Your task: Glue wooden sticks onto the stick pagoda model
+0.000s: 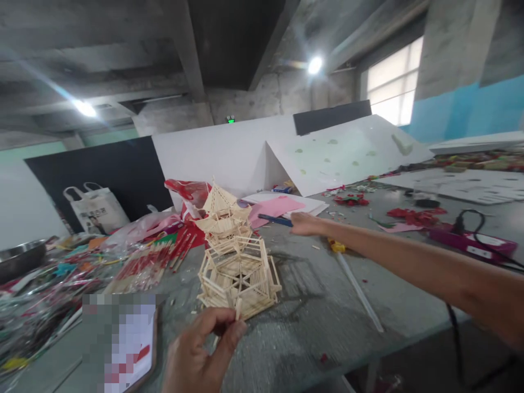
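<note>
My left hand (208,344) is closed in a pinch on a small wooden stick (238,309) at the near edge of the hexagonal wooden stick frame (239,273). Behind that frame stands a tiered pagoda-like piece with a pointed roof (223,202), built of thin sticks. My right hand (305,224) reaches far across the table, its fingers closed around the end of a long dark blue tool (276,220); its exact kind is unclear. Just beyond lie pink sheets (274,208). Below my right forearm is a translucent rod (360,295) with a yellow piece (336,244) at its far end.
A phone (135,344) lies at the near left, beside heaped plastic packets (36,305) and red-tipped stick bundles (147,259). At the right are a purple power strip (470,243) with a black cord and red scraps (413,218). White boards (221,147) stand behind.
</note>
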The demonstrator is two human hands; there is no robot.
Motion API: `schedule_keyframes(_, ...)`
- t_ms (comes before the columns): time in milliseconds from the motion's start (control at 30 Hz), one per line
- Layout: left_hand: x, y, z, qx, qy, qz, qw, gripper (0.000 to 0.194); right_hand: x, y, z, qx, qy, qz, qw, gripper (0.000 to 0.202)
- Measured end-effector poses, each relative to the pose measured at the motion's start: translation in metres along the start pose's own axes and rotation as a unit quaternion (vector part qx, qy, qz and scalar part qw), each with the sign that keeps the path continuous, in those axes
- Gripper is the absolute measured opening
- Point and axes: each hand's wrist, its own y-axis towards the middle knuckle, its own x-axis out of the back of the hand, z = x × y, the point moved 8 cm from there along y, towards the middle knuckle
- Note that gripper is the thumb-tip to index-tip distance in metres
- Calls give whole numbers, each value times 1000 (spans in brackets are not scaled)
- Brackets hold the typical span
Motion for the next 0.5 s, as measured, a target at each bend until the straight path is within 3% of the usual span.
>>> schedule_keyframes(133,2,-3,-1,0,-23,-49,999,21,1,-77,0,13,86,19,996,12)
schedule_keyframes(233,1,-8,-5,-9,-40,-88,995,19,-14,-147,7,5,232,79,970,18)
schedule_keyframes(333,-5,-12,-10,-16,-74,-104,992,19,-27,-203,24,22,222,121,967,28)
schedule_keyframes(400,-11,-13,-10,-8,-114,-105,988,20,-27,-224,36,45,205,99,973,29)
schedule_keyframes(500,-24,-12,1,56,-249,-75,964,22,-24,-232,44,54,200,48,977,33)
